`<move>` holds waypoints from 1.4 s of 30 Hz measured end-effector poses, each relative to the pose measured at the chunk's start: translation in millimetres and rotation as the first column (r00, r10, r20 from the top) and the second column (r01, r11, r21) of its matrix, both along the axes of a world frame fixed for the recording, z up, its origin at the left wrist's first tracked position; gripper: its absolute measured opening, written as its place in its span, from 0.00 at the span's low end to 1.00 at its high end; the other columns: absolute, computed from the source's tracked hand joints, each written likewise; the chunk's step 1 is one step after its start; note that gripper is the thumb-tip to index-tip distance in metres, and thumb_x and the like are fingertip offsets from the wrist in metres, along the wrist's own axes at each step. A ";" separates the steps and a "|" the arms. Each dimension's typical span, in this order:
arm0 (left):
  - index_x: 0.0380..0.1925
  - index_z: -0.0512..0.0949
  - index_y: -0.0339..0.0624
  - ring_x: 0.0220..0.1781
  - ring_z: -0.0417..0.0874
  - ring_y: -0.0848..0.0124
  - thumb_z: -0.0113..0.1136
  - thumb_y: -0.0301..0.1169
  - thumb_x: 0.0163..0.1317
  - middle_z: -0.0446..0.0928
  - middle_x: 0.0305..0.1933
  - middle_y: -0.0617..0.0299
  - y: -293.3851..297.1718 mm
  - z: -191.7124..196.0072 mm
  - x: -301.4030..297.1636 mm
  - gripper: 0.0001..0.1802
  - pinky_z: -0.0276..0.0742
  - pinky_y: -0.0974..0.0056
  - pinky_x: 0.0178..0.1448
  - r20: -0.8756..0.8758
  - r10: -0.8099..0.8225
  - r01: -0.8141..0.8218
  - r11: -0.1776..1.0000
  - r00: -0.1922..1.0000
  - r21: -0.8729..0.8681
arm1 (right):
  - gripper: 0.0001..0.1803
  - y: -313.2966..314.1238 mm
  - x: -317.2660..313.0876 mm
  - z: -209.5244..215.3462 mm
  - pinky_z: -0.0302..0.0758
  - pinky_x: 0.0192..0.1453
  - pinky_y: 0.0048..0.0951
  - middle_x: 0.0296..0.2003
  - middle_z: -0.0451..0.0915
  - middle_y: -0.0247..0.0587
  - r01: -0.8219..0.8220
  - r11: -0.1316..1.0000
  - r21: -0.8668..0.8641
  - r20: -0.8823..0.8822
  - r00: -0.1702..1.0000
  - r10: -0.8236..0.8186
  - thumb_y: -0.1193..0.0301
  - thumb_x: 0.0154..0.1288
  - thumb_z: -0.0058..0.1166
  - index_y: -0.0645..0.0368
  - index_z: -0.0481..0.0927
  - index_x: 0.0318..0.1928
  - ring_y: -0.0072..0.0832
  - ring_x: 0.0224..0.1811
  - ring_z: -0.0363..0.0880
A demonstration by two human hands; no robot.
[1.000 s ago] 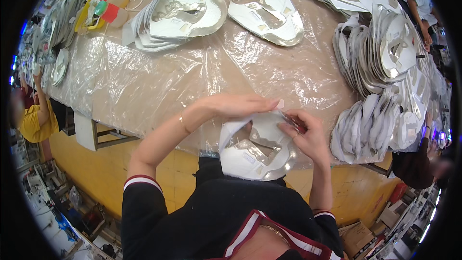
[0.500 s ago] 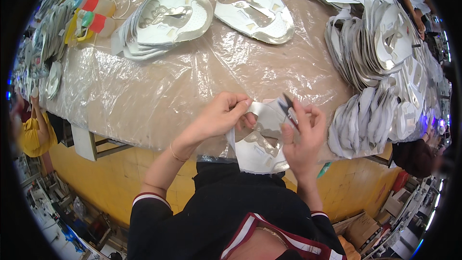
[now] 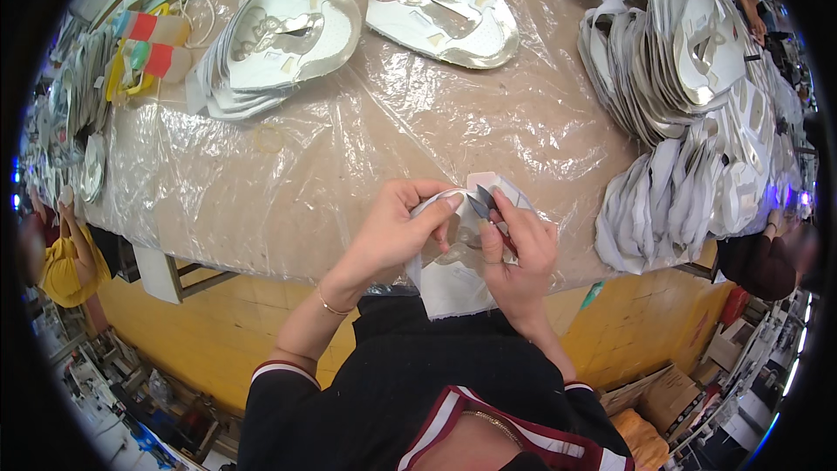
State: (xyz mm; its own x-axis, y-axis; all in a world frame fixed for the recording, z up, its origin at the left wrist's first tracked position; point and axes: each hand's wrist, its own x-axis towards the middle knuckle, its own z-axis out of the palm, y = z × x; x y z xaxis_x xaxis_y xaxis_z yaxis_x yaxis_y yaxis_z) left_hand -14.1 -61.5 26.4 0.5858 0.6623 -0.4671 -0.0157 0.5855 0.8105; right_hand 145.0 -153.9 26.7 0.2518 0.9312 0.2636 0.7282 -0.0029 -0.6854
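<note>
Two hands meet at a white upper (image 3: 453, 290), held between them over the near edge of the desk (image 3: 366, 135). The left hand (image 3: 399, 220) pinches its top rim between thumb and finger, presumably to steady that edge; the right hand (image 3: 523, 255) grips small snips (image 3: 481, 198), blades beside the pinched spot, apparently for close control. Beyond the left hand sits a fanned pile (image 3: 336, 39); stacks (image 3: 667, 201) stand right of the right hand, likely for easy reach. Wrinkled transparent plastic (image 3: 261, 179) covers the desk; below shows yellow floor (image 3: 200, 327), with a co-worker (image 3: 74, 266) far left.
</note>
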 end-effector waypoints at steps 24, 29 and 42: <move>0.42 0.81 0.32 0.24 0.74 0.81 0.56 0.34 0.71 0.75 0.21 0.67 5.4 -12.9 -0.8 0.13 0.70 0.73 0.32 -0.017 0.017 -0.016 0.999 1.000 0.047 | 0.21 4.5 20.9 -9.4 0.67 0.42 0.24 0.37 0.81 0.34 0.330 0.944 0.029 -0.392 0.872 -0.293 0.71 0.61 0.67 0.61 0.82 0.55 0.21 0.40 0.76; 0.33 0.76 0.39 0.26 0.73 0.80 0.51 0.35 0.73 0.72 0.24 0.69 13.0 -29.0 -14.0 0.12 0.73 0.73 0.32 0.302 0.174 -0.068 0.941 0.937 -0.331 | 0.26 0.3 59.4 -17.1 0.69 0.39 0.20 0.34 0.78 0.30 0.166 0.968 -0.188 -0.512 0.825 -0.241 0.69 0.56 0.73 0.65 0.81 0.54 0.19 0.38 0.74; 0.58 0.76 0.43 0.55 0.80 0.59 0.64 0.37 0.61 0.82 0.45 0.56 50.4 18.0 -37.0 0.25 0.72 0.55 0.62 -0.244 0.355 0.111 0.357 0.902 0.928 | 0.08 -6.7 63.2 4.0 0.73 0.37 0.16 0.29 0.82 0.29 -0.151 0.934 -0.324 -0.772 0.613 -0.168 0.79 0.61 0.67 0.68 0.84 0.40 0.13 0.32 0.76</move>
